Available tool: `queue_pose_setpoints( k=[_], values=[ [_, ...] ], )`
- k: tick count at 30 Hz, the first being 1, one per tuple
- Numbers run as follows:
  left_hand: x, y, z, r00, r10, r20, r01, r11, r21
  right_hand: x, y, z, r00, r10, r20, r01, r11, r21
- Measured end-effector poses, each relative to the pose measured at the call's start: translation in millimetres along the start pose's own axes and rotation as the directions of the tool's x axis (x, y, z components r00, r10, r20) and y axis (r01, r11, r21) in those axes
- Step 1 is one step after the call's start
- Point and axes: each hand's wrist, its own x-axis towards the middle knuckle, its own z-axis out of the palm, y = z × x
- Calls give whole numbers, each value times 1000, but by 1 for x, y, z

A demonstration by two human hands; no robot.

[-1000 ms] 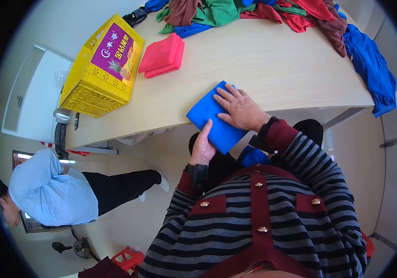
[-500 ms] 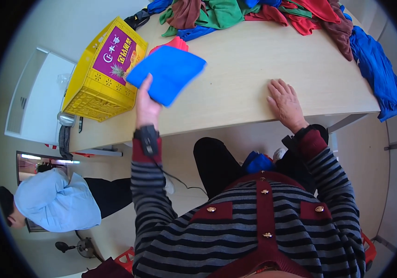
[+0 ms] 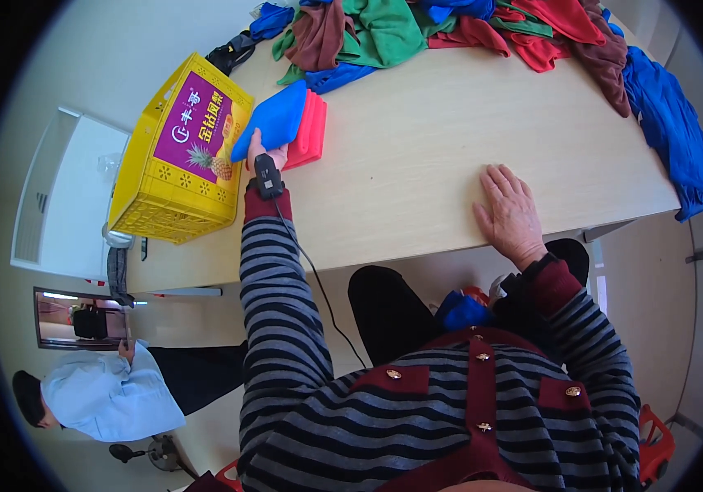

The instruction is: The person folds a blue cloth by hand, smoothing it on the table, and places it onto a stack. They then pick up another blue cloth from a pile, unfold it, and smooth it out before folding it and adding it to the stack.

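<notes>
A folded blue cloth [image 3: 275,120] is gripped at its near edge by my left hand [image 3: 264,151], thumb on top and the other fingers mostly hidden underneath. It is over or against a stack of folded red cloths [image 3: 310,131]; whether it rests on them I cannot tell. Both are close to the right side of a yellow plastic crate [image 3: 175,193]. My right hand [image 3: 509,209] lies flat on the table [image 3: 417,164] near its front edge, fingers stretched out, holding nothing.
Loose green [image 3: 384,33], red, brown and blue cloths lie heaped along the table's far side. A blue cloth [image 3: 684,135] hangs over the right edge. More blue fabric [image 3: 462,312] shows below the table by my legs. A person in a light blue top [image 3: 114,394] is at the left.
My left hand has carried the folded blue cloth away from me and slightly left, to the red stack beside the crate. My right hand stays flat on the table.
</notes>
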Motion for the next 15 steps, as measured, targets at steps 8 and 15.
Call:
queue_pose_setpoints(
  k=[8,15],
  values=[
    [-1,25,-15,984,-167,65,163,984,66,0,-2,0,1000,19,-12,-19,1000,12],
    [-99,-54,-20,1000,-30,8,25,941,337,-8,9,-2,1000,9,17,-10,1000,24]
  ],
)
